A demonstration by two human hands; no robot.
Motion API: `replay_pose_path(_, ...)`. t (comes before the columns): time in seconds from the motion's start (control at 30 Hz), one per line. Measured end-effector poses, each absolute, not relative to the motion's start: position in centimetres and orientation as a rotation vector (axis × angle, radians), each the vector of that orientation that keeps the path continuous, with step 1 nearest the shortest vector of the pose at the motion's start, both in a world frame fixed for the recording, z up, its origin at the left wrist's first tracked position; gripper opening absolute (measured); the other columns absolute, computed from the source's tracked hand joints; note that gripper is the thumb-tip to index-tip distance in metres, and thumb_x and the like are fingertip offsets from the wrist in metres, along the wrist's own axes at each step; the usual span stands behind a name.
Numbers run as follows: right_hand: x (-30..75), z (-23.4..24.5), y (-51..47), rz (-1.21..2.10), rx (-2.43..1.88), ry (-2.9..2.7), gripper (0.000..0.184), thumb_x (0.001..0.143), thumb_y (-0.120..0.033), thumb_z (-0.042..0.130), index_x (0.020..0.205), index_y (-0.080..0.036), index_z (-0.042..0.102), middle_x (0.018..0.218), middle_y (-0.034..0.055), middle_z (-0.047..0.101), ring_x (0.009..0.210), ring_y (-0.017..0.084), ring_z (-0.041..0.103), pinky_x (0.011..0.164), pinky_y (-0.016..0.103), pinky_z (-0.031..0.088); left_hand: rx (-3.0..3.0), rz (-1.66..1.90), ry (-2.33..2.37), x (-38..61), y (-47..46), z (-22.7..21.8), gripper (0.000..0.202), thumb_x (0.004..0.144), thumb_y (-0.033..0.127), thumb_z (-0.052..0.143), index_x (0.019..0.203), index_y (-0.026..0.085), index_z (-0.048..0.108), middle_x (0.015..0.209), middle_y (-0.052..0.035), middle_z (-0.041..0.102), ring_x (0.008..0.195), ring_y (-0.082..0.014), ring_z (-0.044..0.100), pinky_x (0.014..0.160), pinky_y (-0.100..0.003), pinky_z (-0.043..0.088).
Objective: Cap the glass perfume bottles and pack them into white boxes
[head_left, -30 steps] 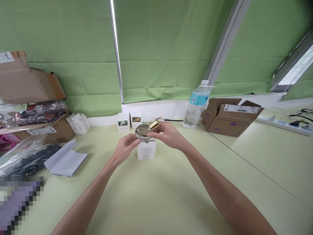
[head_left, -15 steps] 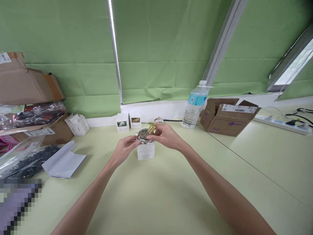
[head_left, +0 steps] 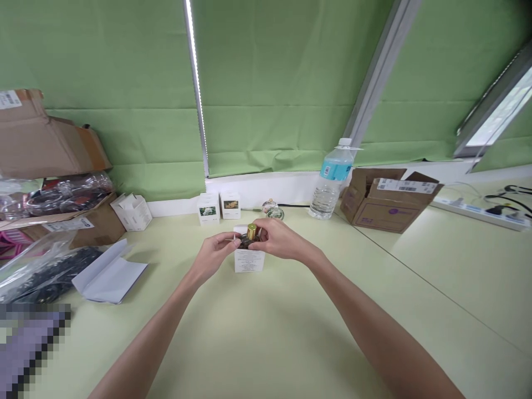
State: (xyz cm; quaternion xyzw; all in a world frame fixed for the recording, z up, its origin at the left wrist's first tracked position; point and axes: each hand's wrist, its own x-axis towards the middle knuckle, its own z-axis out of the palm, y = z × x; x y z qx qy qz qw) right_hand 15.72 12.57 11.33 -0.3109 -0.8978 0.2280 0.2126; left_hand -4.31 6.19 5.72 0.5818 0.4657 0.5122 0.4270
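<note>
A small round glass bottle with a gold cap (head_left: 251,231) is upright at the open top of a white carton (head_left: 249,261). Its dark, clear body shows between my fingers; the lower part is hidden by the carton's front. From the right, my right hand (head_left: 277,238) grips the bottle with thumb and fingers around its side. My left hand (head_left: 214,254) is closed at the carton's left top edge, a white flap tip showing between thumb and forefinger, the thumb close to the glass. Just behind lie small round glass pieces (head_left: 270,208).
Two white picture boxes (head_left: 208,209) stand against the wall, with an opened white box (head_left: 132,213) further left. A folded white sheet (head_left: 108,272) lies nearer. To the right are a water bottle (head_left: 332,180), a brown carton (head_left: 388,202) and a power strip (head_left: 480,213).
The bottle has gone from tilted, cap to the right, to upright and lower at the carton's mouth. My right hand has shifted slightly down with it, uncovering a glass piece behind.
</note>
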Motion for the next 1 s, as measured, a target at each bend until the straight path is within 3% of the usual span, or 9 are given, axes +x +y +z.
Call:
replay_pose_path(0.2,15.52,10.89,12.71,0.527,-0.809,-2.536,0.02,0.075,-0.034,0.063,0.068,-0.017,0.055,0.075,0.0021,0.054,0.066,0.014,0.05,0.058,0.025,0.035,1.475,1.244,1.196,-4.35,6.04,5.96,0.042,0.081,0.043,0.061,0.114,0.016,0.062,0.114,-0.0081,0.066,0.107,-0.0247,0.06,0.095,-0.037,0.045)
replay_pose_path(0.77,15.09,10.87,12.43,0.546,-0.848,-2.563,0.016,0.076,-0.029,0.057,0.066,-0.018,0.051,0.059,-0.003,0.05,0.054,0.01,0.042,0.049,0.023,0.028,1.485,1.202,1.201,-4.36,5.73,6.43,0.044,0.082,0.044,0.06,0.117,0.017,0.061,0.116,-0.0064,0.066,0.109,-0.0239,0.06,0.096,-0.034,0.044)
replay_pose_path(1.0,14.98,10.96,12.23,0.444,-0.828,-2.581,0.018,0.075,-0.028,0.058,0.063,-0.017,0.049,0.063,-0.0006,0.051,0.058,0.011,0.043,0.053,0.024,0.028,1.534,1.2,1.223,-4.28,5.66,6.5,0.042,0.082,0.045,0.059,0.115,0.019,0.063,0.115,-0.0051,0.066,0.11,-0.0247,0.058,0.096,-0.035,0.044)
